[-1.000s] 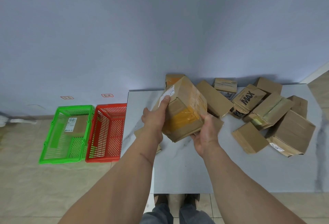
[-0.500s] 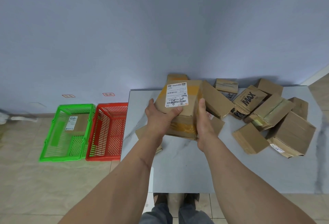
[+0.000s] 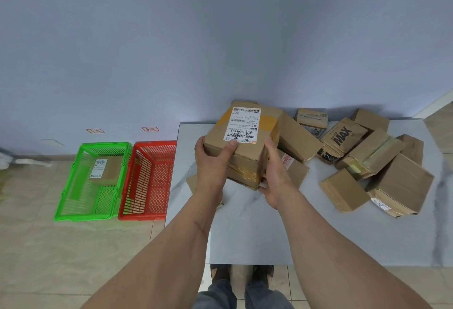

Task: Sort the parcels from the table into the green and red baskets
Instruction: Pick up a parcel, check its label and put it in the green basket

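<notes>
Both hands, left hand (image 3: 211, 161) and right hand (image 3: 276, 173), clasp labelled parcel (image 3: 247, 146) above table (image 3: 247, 235); baskets left of grip.

baskets (image 3: 127, 176) left of table (image 3: 247, 235)

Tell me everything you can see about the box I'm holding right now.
The held box is brown corrugated cardboard, sealed with yellowish tape across its top and lower side. A white shipping label with barcodes and black handwriting faces the camera. It is tilted, raised above the table, gripped by the left hand and right hand on opposite sides.
</notes>
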